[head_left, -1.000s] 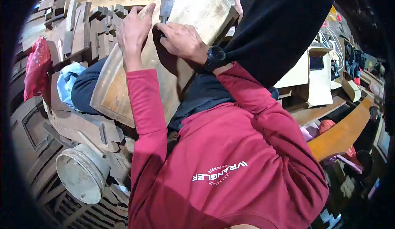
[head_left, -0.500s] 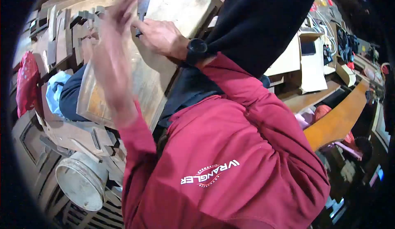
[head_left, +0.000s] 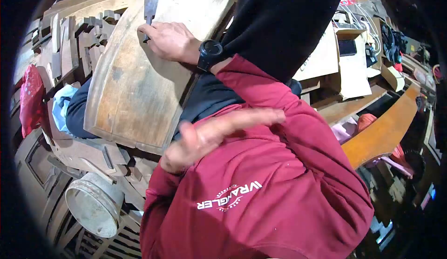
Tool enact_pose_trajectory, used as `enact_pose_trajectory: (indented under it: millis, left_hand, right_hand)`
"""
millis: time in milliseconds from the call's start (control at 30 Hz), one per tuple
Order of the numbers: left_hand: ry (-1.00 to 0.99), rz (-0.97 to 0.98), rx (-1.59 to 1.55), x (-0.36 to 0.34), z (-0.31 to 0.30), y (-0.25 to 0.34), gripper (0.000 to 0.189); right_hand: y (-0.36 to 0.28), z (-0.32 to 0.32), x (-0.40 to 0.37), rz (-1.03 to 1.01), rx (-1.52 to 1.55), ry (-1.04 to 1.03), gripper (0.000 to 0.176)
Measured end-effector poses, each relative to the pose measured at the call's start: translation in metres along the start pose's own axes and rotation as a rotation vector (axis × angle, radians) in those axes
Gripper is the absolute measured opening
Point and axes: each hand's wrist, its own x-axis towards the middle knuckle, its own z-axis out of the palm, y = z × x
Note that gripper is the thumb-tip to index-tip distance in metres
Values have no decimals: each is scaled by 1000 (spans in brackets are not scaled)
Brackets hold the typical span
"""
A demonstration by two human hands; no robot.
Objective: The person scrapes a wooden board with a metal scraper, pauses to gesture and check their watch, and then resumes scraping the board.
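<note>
A curved wooden panel [head_left: 135, 91] with a worn, pale surface lies across my legs. On its upper part my right hand [head_left: 171, 41], with a black watch at the wrist, is closed round the handle end of a flat metal-bladed tool [head_left: 151, 4]. The blade points away from me over the panel; the handle is mostly hidden by the fingers. My left hand [head_left: 216, 137] is off the panel, in front of my red shirt, slightly blurred. Its fingers are stretched out to the right and its thumb stands apart, with nothing in it.
Many wood offcuts [head_left: 70, 49] lie at the left. A dirty white bucket [head_left: 95, 205] stands at lower left, below a red bag [head_left: 30, 100] and a light blue cloth [head_left: 63, 107]. At right are an orange-brown board [head_left: 384, 128], cardboard [head_left: 354, 75] and white cables.
My left hand has moved from above the panel down and right to the front of my shirt. My right hand and the tool have shifted slightly left in view.
</note>
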Motion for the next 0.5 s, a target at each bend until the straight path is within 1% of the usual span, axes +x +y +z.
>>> enact_pose_trajectory:
  millis: [33,100,133,200,300,333,367,400,500]
  left_hand:
    - [140,167,-270,-3,-1,-12,117]
    - [304,122,-351,-11,-13,-2,111]
    - [276,158,-421,-9,-19,-4,108]
    - [222,231,-560,-6,-34,-16,104]
    - [277,221,-600,-11,-37,-9,99]
    - [227,273,-622,-10,-45,-15,98]
    - [234,288,-624,-10,-46,-16,97]
    - [242,303,-626,-10,-48,-17,96]
    - [273,321,-597,-14,-52,-16,93]
  right_hand:
    - [-1,1,0,13,12,-6,42]
    - [-2,-2,-1,33,31,-22,42]
    - [-2,-5,-1,49,42,-66,41]
    - [-2,-8,1,63,48,-80,41]
    - [-4,-3,0,52,64,-47,41]
    - [-4,-2,0,44,69,-51,41]
    - [-1,-3,1,39,65,-54,41]
    - [2,8,3,34,82,10,41]
    - [2,3,2,44,30,-30,38]
